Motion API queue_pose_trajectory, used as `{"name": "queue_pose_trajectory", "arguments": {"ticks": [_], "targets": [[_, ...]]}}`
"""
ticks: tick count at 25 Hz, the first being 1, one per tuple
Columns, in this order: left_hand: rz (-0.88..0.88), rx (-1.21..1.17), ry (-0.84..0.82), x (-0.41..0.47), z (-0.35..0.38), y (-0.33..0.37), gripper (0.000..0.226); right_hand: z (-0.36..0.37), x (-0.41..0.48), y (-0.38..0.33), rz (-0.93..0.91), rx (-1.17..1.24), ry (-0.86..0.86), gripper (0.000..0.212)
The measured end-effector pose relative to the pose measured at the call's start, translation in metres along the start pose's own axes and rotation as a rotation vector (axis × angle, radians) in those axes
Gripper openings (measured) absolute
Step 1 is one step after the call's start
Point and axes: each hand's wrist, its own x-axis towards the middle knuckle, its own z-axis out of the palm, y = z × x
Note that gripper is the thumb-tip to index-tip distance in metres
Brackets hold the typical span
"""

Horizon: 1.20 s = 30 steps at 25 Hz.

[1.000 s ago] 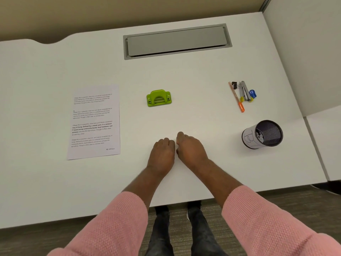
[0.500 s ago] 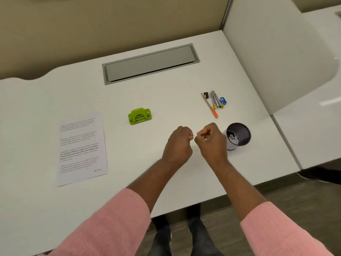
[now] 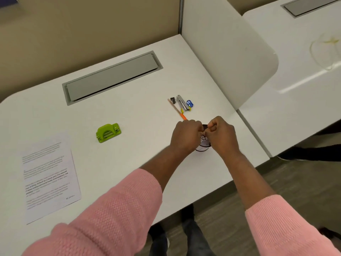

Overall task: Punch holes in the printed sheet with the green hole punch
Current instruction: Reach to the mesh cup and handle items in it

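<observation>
Near the desk's (image 3: 129, 108) right edge, both hands hang in the air as fists, knuckles almost meeting. The left hand (image 3: 186, 134) is curled tight, and so is the right hand (image 3: 222, 135); nothing shows in either, though I cannot tell whether something small sits inside the fingers. Both forearms come up from pink sleeves (image 3: 114, 215) pushed back from the wrists.

Under the fists, mostly hidden by them, stands a mesh cup (image 3: 203, 145), with only a sliver of its dark rim and white side on view. Just beyond the left hand, toward the back right corner, lies a small cluster: a pencil (image 3: 176, 109) with an orange end, a stapler (image 3: 182, 104), a black clip (image 3: 172, 99) and a blue bit (image 3: 190, 103) beside it.

The punch (image 3: 108, 133) sits untouched mid-desk, well left of the hands. The sheet (image 3: 48, 180) lies flat near the front left, text up, its lower edge close to the front edge, apart from the punch. A grey cable hatch (image 3: 112, 77) runs along the back edge.
</observation>
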Motion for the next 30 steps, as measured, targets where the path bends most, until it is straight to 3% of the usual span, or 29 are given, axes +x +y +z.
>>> {"name": "queue_pose_trajectory", "arguments": {"ticks": [4,10,15,18,21,26,30], "targets": [[0.014,0.048,0.069,0.002,0.008,-0.009,0.015,-0.001,0.003,0.008,-0.052,-0.070,-0.032,0.016],[-0.014,-0.079,0.094,-0.002,0.014,-0.005,0.034,-0.003,0.002,0.010,-0.096,-0.102,-0.025,0.016],[-0.072,-0.176,0.195,-0.029,0.014,-0.011,0.031,0.003,-0.008,-0.003,-0.134,-0.042,0.004,0.009],[-0.215,-0.213,0.316,-0.075,0.023,-0.035,0.027,0.027,-0.026,-0.024,-0.217,0.041,-0.022,0.014],[-0.437,-0.203,0.379,-0.134,0.031,-0.080,0.019,0.072,-0.054,-0.044,-0.254,0.072,-0.182,0.012],[-0.812,-0.100,0.327,-0.222,0.033,-0.163,0.022,0.162,-0.105,-0.053,-0.298,-0.124,-0.522,0.021],[-0.881,-0.091,0.276,-0.238,0.035,-0.188,0.028,0.204,-0.128,-0.050,-0.267,-0.215,-0.613,0.030]]}}
